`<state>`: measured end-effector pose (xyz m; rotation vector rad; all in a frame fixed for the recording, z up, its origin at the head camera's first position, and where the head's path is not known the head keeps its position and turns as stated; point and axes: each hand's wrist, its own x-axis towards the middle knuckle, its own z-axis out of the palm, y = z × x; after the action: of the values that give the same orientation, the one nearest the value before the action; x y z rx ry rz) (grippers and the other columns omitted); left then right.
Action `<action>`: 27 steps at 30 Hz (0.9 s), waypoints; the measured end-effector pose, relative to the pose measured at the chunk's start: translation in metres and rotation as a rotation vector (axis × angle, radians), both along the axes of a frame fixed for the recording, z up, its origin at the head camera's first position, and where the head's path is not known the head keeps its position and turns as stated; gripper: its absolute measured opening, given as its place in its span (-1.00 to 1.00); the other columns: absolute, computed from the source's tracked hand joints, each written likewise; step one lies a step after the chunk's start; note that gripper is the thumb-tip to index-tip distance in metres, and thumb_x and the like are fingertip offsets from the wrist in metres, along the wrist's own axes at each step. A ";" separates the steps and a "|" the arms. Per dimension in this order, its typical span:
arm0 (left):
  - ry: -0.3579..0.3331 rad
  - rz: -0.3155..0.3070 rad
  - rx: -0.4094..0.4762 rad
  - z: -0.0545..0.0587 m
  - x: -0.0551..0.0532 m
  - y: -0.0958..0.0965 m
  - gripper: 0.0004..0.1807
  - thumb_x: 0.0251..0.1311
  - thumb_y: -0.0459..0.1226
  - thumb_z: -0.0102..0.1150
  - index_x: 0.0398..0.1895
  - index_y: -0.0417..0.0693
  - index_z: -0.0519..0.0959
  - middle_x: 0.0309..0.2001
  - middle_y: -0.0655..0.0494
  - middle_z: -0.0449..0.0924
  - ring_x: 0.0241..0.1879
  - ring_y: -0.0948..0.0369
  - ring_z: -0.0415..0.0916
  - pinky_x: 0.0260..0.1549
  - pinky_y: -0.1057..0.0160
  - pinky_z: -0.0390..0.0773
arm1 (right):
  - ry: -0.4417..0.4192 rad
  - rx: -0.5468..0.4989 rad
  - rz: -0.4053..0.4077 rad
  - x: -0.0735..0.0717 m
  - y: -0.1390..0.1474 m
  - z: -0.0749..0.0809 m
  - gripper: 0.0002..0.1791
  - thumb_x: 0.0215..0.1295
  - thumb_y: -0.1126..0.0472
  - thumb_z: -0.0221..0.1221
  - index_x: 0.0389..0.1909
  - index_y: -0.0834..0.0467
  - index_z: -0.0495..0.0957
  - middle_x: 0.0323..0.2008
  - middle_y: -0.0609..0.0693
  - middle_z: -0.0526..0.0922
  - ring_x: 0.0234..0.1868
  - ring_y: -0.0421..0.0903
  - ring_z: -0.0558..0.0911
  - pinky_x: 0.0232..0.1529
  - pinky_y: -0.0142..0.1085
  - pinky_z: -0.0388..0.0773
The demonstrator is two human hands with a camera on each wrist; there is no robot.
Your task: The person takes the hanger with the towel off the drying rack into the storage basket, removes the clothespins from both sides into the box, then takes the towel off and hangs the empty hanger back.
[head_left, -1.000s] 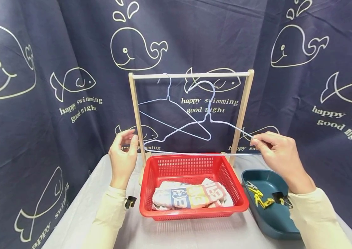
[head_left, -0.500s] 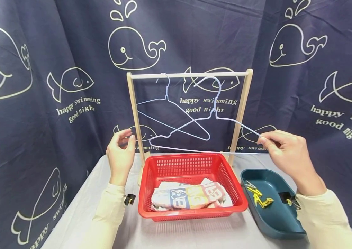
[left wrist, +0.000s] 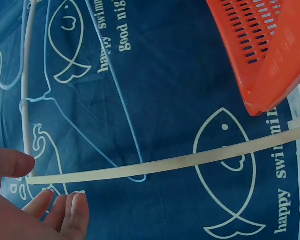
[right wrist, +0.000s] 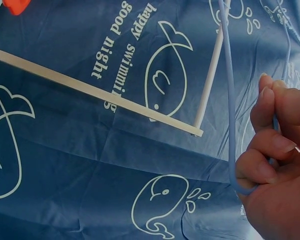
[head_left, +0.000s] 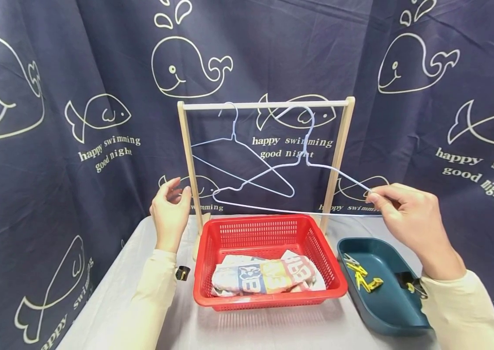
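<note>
In the head view my right hand (head_left: 417,218) pinches the right shoulder of a light-blue wire clothes hanger (head_left: 306,151). Its hook tips up to the left, level with the crossbar but apparently in front of it. The right wrist view shows my fingers (right wrist: 262,162) curled round the hanger's end (right wrist: 230,100). Beside the rack's left post, my left hand (head_left: 170,214) is raised, thumb and fingers apart, with nothing between them. A second blue hanger (head_left: 234,137) hangs by its hook on the wooden rack's crossbar (head_left: 264,105), towards the left.
Below the held hanger, a red plastic basket (head_left: 273,300) contains folded printed cloth (head_left: 257,276). To its right stands a dark teal tray (head_left: 386,304) with several yellow clips (head_left: 362,281). A dark blue curtain (head_left: 111,58) with whale and fish prints surrounds the table (head_left: 238,335).
My right hand has moved right, drawing the held hanger the same way and slightly up. The left hand stays nearly in place. The hung hanger, basket and tray have not moved.
</note>
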<state>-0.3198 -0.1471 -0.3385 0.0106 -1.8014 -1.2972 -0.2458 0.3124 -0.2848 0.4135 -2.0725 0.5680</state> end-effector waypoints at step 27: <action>-0.184 0.078 -0.027 -0.014 -0.042 0.000 -0.40 0.17 -0.16 0.41 0.30 -0.15 0.60 0.09 -0.22 0.70 0.03 -0.09 0.69 0.13 -0.12 0.53 | 0.040 -0.006 -0.028 0.016 0.005 0.009 -0.85 0.12 0.39 0.45 -0.31 0.11 0.81 -0.48 -0.07 0.66 -0.52 -0.58 0.30 -0.42 -0.64 0.19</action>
<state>-0.3616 -0.1476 -0.3522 0.1895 -1.9534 -1.2503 -0.2298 0.3177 -0.2762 0.3892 -2.0348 0.5446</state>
